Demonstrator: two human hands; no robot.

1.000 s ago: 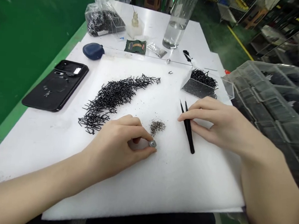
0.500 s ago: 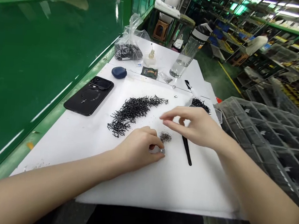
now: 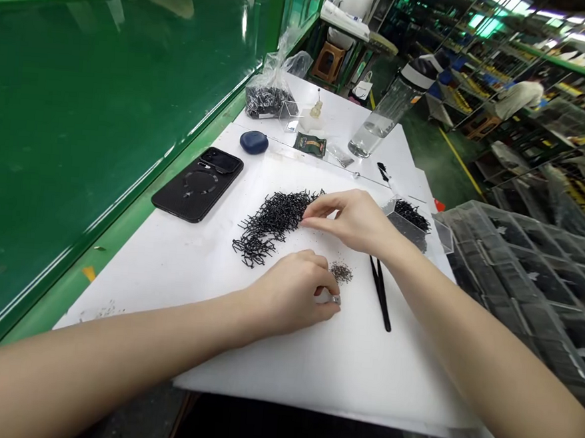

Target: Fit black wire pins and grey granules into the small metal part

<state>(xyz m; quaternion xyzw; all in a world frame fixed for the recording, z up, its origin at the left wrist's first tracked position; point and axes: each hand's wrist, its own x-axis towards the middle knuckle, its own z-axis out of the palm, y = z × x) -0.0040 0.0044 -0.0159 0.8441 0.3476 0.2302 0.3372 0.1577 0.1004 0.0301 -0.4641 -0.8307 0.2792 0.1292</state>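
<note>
Head view: the fingertips [image 3: 330, 306] of the left hand [image 3: 290, 295] are pinching a small grey metal piece [image 3: 335, 300], which is showing only at their tips, and the hand is resting on a white foam sheet [image 3: 272, 371]. Just above it, a small heap of grey grit [image 3: 341, 272] is lying on the foam. The fingertips [image 3: 306, 220] of the right hand [image 3: 352, 220] are bunching together at the edge of a loose pile of black wire pieces [image 3: 269, 227]; whether they are grasping a piece, I cannot tell. Black tweezers [image 3: 380, 293] are lying on the foam, below the right hand and apart from it. Beyond the hand, a clear acrylic box [image 3: 407, 228] is holding more black pieces. A black-cased phone [image 3: 198, 184] and a navy pouch [image 3: 254, 142] are lying left of the pile, while a plastic bag of black pieces [image 3: 265, 100], a green packet [image 3: 310, 144] and a water bottle [image 3: 379, 125] are standing or lying further on. A compartmented plastic tray [image 3: 523, 275] is sitting off to the right, beside the white table [image 3: 377, 148].
</note>
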